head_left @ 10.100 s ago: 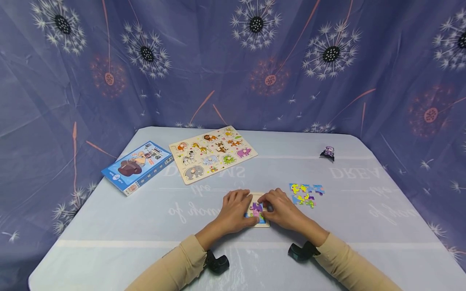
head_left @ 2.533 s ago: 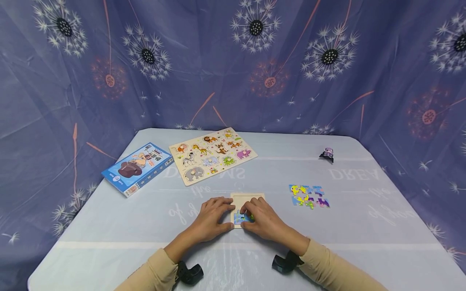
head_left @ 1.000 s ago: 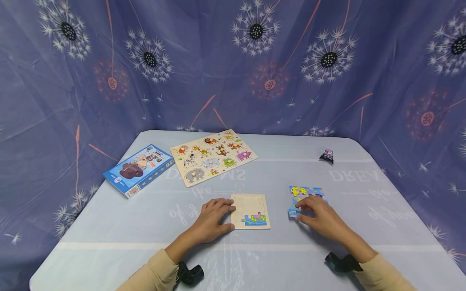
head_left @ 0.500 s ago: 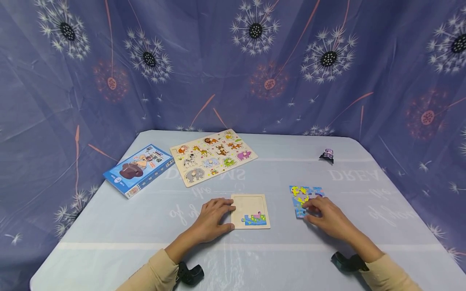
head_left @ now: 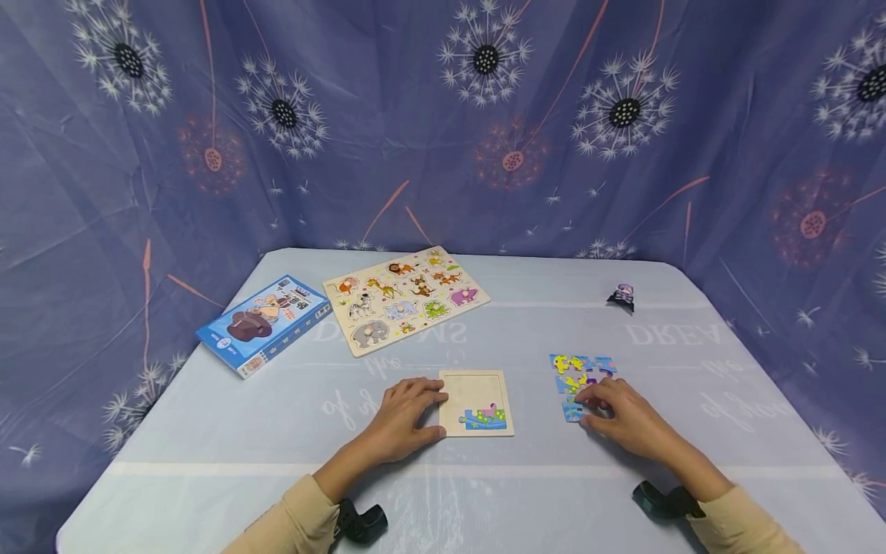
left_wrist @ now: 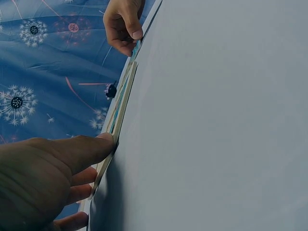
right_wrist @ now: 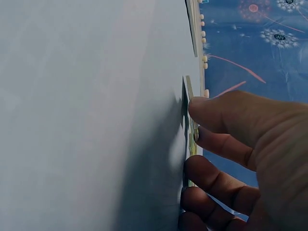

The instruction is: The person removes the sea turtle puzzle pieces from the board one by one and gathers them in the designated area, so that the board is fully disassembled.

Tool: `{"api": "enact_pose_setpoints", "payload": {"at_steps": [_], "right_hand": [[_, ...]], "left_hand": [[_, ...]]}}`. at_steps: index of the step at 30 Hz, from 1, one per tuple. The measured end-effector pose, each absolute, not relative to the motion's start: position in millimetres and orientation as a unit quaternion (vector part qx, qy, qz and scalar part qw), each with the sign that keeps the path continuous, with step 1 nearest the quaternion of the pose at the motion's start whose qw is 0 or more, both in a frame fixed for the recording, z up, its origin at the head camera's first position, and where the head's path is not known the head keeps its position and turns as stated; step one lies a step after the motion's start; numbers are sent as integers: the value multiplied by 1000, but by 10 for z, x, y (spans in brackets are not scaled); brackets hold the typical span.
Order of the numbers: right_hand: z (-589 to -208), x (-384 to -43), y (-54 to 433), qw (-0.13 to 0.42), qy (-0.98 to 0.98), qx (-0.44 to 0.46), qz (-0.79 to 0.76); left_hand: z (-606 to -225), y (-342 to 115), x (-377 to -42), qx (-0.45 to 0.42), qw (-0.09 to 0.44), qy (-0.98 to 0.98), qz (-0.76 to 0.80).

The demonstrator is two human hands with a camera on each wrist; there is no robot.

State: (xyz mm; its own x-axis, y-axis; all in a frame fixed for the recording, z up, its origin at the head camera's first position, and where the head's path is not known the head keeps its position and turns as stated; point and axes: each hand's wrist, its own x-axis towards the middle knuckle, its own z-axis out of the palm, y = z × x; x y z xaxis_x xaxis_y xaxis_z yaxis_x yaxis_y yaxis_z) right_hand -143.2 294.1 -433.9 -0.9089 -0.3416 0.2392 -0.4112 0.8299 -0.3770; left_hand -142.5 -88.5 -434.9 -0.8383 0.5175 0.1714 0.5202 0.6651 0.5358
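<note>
My left hand (head_left: 411, 415) rests at the left edge of a square wooden puzzle tray (head_left: 474, 377), its fingertips and thumb touching the frame. A few joined jigsaw pieces (head_left: 487, 419), blue, green and pink, lie in the tray's lower right corner. To the right, my right hand (head_left: 626, 419) pinches a blue jigsaw piece (head_left: 573, 412) between thumb and index finger. In the right wrist view this thin piece (right_wrist: 189, 86) shows edge-on under the thumb. Just beyond it lies a group of loose jigsaw pieces (head_left: 571, 363), yellow, blue and purple, partly hidden by the hand.
A wooden animal peg puzzle (head_left: 404, 300) lies at the back, left of the middle. Left of it is a blue box (head_left: 263, 319) with a brown cartoon picture. A small purple and black object (head_left: 622, 297) sits at the back right. A dandelion-print curtain (head_left: 484, 154) hangs behind the table.
The right hand has carried the blue piece from the tray to the loose group, then slightly towards me. More pieces lay in the tray earlier. The left hand lately stays still.
</note>
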Motion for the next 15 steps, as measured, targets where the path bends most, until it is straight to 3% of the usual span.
{"api": "enact_pose_setpoints", "payload": {"at_steps": [15], "right_hand": [[-4337, -1418, 2925, 81, -953, 196, 215]], "left_hand": [[-4365, -885, -1425, -285, 5, -912, -294]]}}
